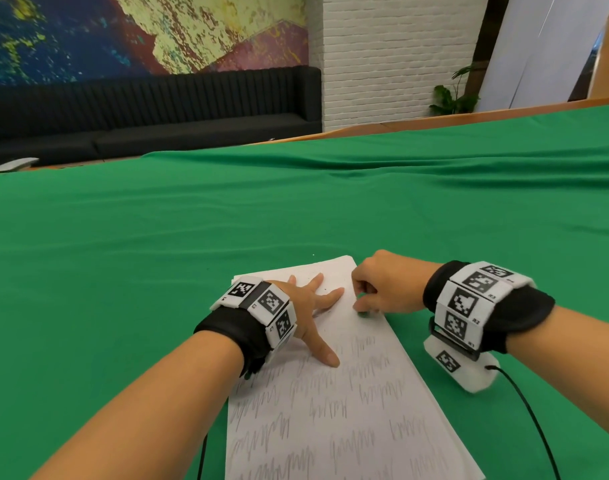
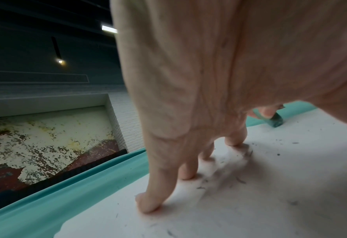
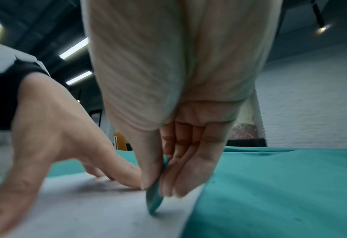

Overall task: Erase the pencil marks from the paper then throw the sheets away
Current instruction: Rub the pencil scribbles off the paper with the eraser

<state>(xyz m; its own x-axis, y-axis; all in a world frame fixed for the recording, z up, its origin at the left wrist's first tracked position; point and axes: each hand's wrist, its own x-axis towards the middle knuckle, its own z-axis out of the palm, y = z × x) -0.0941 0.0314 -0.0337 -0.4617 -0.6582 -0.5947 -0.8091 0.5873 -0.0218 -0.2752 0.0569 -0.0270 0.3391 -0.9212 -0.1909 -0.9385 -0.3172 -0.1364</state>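
Observation:
A stack of white paper sheets [image 1: 351, 410] lies on the green cloth, its near part covered in grey pencil scribbles and its far part rubbed clean. My left hand [image 1: 313, 306] lies flat on the far part with fingers spread, pressing the paper [image 2: 270, 193] down. My right hand [image 1: 376, 289] pinches a small green eraser [image 1: 364, 312] between thumb and fingers, its tip on the paper near the right edge. The eraser [image 3: 154, 199] touches the sheet [image 3: 87, 217] in the right wrist view, and the eraser [image 2: 275, 121] shows past my left palm. Dark eraser crumbs [image 2: 239, 178] lie around my left fingers [image 2: 148, 204].
The green cloth [image 1: 157, 254] covers a wide table, with wrinkles at the far side. A wooden table edge [image 1: 434, 119] runs along the back right. A black sofa [image 1: 140, 109] and a white brick wall [image 1: 382, 57] stand beyond. Black cables [image 1: 535, 420] trail from my wrist bands.

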